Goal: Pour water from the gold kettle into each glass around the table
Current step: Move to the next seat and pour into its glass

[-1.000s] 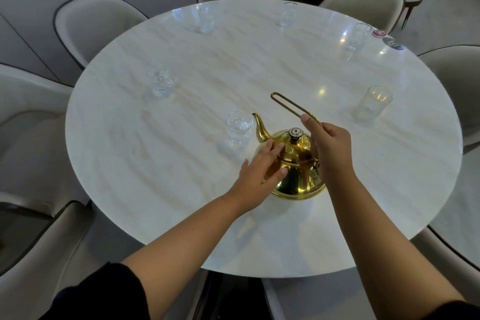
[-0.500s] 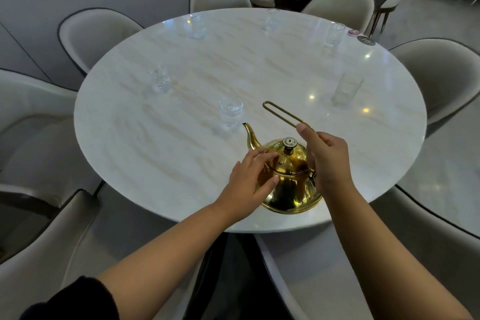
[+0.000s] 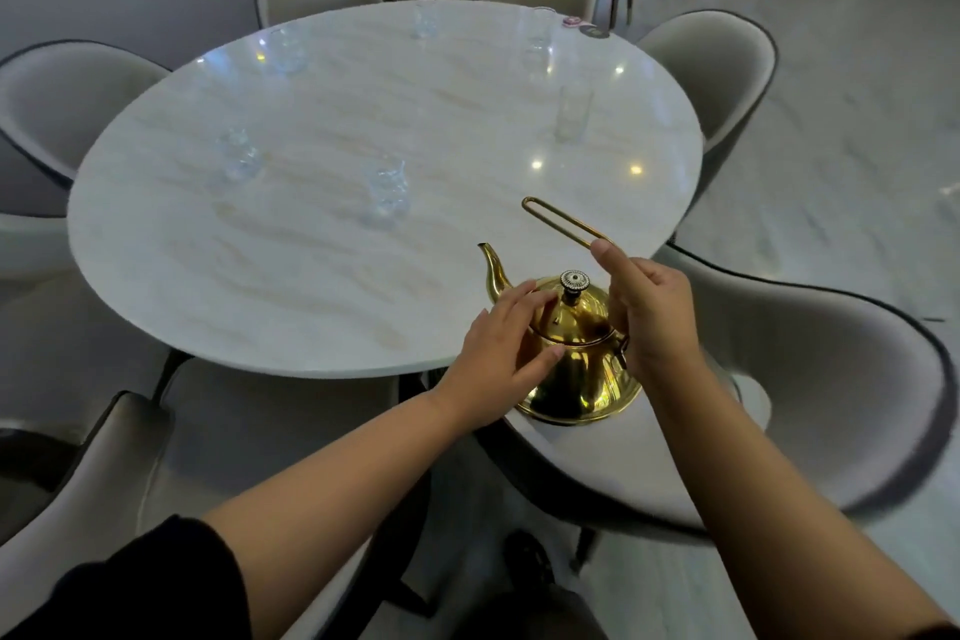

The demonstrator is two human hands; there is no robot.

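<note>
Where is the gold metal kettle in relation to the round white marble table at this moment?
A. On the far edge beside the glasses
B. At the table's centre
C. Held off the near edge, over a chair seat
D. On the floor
C: the gold metal kettle sits between both hands, its base past the rim of the round white marble table and over a grey chair seat.

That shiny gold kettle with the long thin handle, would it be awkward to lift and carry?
Probably a little. The gold kettle has a polished surface, so the left hand resting on it might slip. Its thin wire handle juts out long, likely letting the kettle swing from the right hand. The wide base looks stable once set down.
</note>
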